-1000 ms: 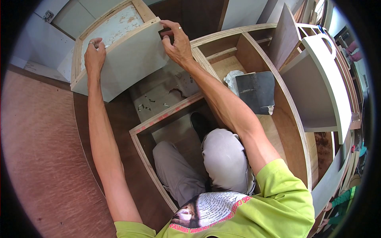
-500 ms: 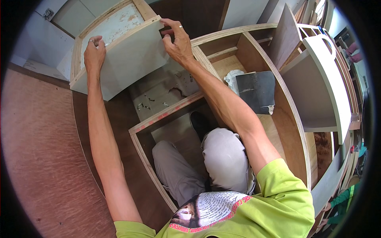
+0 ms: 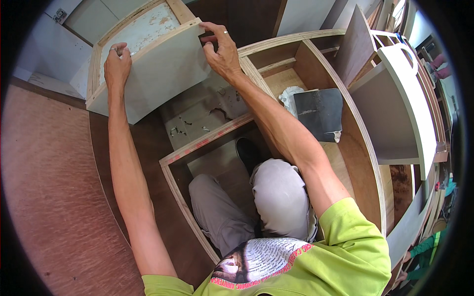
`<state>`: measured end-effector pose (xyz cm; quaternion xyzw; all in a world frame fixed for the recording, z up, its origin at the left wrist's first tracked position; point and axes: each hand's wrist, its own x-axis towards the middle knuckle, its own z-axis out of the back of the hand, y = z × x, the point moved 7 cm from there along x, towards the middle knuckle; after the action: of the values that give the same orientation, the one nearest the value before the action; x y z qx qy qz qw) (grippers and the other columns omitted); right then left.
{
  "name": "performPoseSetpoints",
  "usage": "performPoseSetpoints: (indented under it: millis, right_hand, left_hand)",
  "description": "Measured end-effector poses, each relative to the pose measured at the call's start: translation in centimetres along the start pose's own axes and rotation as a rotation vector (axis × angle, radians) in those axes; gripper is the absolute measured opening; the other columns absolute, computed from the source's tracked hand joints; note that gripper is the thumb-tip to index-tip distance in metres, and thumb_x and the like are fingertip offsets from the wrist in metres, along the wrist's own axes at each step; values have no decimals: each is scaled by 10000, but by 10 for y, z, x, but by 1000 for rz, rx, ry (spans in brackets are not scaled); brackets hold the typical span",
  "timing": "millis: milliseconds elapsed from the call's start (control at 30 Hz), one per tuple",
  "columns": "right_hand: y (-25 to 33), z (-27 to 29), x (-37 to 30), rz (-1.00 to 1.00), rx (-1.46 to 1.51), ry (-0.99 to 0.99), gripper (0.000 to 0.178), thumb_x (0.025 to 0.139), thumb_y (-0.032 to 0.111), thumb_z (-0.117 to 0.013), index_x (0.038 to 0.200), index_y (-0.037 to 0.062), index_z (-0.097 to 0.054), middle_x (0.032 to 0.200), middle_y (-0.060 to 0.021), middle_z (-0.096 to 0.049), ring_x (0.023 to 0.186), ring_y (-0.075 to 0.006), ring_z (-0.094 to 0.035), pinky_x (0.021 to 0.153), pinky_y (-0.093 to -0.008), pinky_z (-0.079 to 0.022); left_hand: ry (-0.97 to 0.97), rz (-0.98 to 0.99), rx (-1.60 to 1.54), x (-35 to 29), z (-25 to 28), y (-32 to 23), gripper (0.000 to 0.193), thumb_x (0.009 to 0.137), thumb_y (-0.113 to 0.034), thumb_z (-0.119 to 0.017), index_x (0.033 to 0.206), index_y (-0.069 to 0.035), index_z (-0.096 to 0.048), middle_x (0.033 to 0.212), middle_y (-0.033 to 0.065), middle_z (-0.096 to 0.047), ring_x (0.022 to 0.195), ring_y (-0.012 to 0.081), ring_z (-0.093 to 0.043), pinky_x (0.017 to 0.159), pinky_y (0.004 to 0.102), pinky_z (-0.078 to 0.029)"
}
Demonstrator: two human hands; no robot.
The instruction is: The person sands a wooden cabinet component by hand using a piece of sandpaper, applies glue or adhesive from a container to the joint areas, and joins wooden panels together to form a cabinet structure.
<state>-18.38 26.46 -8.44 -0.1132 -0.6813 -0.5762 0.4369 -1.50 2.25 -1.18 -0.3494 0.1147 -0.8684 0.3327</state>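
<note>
A drawer-like wooden box [image 3: 160, 76] with a grey front and bare wood edges stands tilted at the far left. My left hand [image 3: 117, 69] is closed over its near top edge, the fingertips curled inside the rim. At the box's right corner, my right hand [image 3: 222, 53] hooks its fingers over the end; a ring shows on one finger. What the right fingertips press on is partly hidden. Speckled white patches mark the box's inside [image 3: 153, 27]. Below it lies a grey panel [image 3: 197, 123] with scattered shavings.
My legs are inside a plywood-edged cabinet opening [image 3: 185, 153]. To the right, a compartment holds a dark flat piece [image 3: 320, 116] and crumpled white paper [image 3: 290, 97]. Beyond stands a white curved panel [image 3: 412, 98]. A reddish board [image 3: 54, 187] borders the left; another person's green sleeve [image 3: 429, 246] shows far right.
The box has shifted very slightly to the left at its lower left corner. Both hands keep their places on it.
</note>
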Motion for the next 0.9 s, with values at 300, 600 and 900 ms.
performPoseSetpoints:
  millis: [300,600,900]
  right_hand:
    - [-2,-1,1,-11,10,18,468,799,-31,-491,1239,118,-542,1118,-124,-578,881,-231,-681,785,-350,-519]
    - [-2,0,0,5,45,-30,465,773,-28,-503,1217,108,-527,1071,-143,-581,837,-272,-670,754,-391,-525]
    - [1,-1,1,26,3,-11,487,764,-27,-513,1230,114,-510,1059,-150,-562,839,-276,-665,761,-397,-520]
  left_hand:
    - [-4,-6,-4,1,-1,5,319,916,-248,-530,1144,-56,-642,1064,166,-704,1035,302,-665,895,377,-490]
    - [17,15,-6,0,-1,1,315,916,-247,-531,1139,-55,-643,1055,165,-704,1010,302,-670,887,373,-494]
    - [5,-6,-16,1,-1,3,320,918,-258,-531,1138,-55,-643,1067,167,-702,1035,304,-665,894,372,-490]
